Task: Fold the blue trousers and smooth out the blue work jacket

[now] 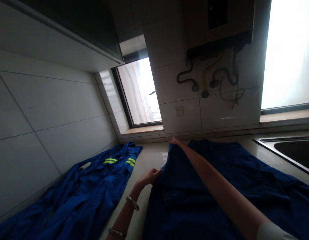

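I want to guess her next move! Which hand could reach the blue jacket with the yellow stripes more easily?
Probably the left hand. It grips the near edge of the blue garment, on the side beside the striped jacket. The right hand is stretched away to the garment's far corner.

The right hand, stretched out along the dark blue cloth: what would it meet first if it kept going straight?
Probably the grey tiled wall behind the pale counter. The right hand points past the far edge of the dark blue garment, though depth is hard to judge.
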A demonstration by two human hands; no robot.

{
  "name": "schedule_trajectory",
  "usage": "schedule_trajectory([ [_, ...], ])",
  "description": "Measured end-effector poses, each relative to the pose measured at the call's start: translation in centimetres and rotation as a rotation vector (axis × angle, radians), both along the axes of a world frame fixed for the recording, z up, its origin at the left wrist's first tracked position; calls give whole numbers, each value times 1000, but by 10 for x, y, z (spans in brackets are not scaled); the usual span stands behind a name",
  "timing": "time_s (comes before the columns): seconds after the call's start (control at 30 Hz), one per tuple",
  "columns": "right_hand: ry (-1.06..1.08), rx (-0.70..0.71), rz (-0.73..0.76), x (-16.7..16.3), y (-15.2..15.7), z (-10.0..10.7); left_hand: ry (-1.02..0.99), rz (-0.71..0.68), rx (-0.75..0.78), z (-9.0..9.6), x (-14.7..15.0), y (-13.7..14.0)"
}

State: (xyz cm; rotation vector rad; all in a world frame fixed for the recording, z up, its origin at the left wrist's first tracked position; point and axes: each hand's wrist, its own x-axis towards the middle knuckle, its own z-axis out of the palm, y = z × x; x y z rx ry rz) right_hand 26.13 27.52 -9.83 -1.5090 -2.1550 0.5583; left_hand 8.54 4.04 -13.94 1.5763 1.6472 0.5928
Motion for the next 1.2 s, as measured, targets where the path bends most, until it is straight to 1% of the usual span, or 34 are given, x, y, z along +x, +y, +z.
schedule_trajectory([
  [0.07,23,30,-18,-1,-3,1,10,-78,48,0,0,-2],
  [0.17,60,89,-78,-1,-13,-5,71,-94,98,2,-3,-5],
  [0.27,72,118,-132,0,-23,-16,158,-100,53,1,-12,-4],
  [0.37,55,125,-151,0,-31,-22,258,-55,-24,-2,-22,-1],
  [0.43,30,136,-145,-1,-38,-23,367,-35,-100,-2,-26,1],
  [0.47,14,147,-135,-1,-43,-23,446,-25,-98,-1,-25,1],
  [0.5,-3,162,-122,-2,-49,-24,536,-2,-45,1,-22,1],
  [0.53,-17,178,-107,-1,-57,-25,629,37,64,2,-17,1],
  [0.6,-52,240,-47,4,-80,-34,781,134,371,5,2,0],
  [0.63,-75,286,1,9,-94,-40,820,144,510,5,14,-1],
  [0.67,-103,336,62,17,-108,-48,835,108,608,3,27,-3],
  [0.7,-137,381,136,27,-121,-57,835,33,655,0,39,-4],
  [0.73,-175,412,211,40,-134,-66,826,-57,652,-4,50,-5],
  [0.77,-212,416,274,55,-145,-74,809,-135,604,-10,57,-7],
  [0.8,-246,389,320,73,-154,-81,787,-189,524,-15,63,-8],
  [0.87,-300,312,356,114,-165,-90,740,-209,345,-23,65,-9],
  [0.9,-319,282,349,136,-168,-92,721,-196,274,-25,63,-9],
  [0.97,-346,264,316,182,-170,-94,696,-176,192,-25,59,-8],
  [1.13,-416,292,197,298,-173,-102,712,-151,133,-20,57,-9],
  [1.2,-452,303,142,335,-177,-105,735,-137,126,-20,59,-9],
])
